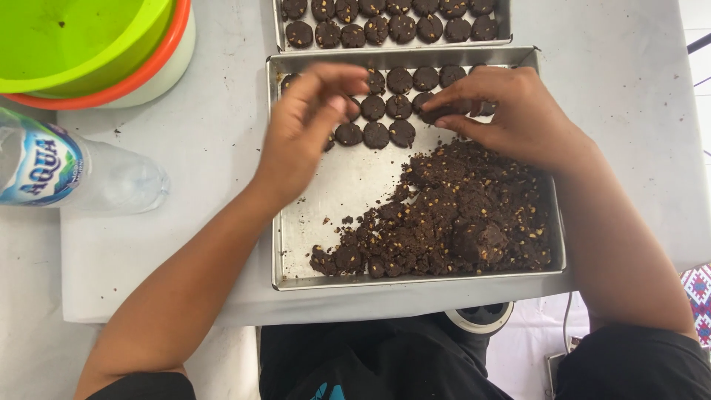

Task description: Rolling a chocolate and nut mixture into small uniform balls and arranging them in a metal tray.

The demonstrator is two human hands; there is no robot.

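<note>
The one head camera looks straight down, close, at the metal tray; the person's body is at 6 o'clock.

The tray is dull brushed metal; the dough on it looks rough, crumbly and matt. Glossy plastic bowls sit at the tabletop's far-left corner, seemingly over smooth matt paper.

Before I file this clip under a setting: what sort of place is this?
Likely a home or small baking workspace: a metal tray of round dark cookies, a heap of dough, and stacked plastic bowls on a white table.
</note>
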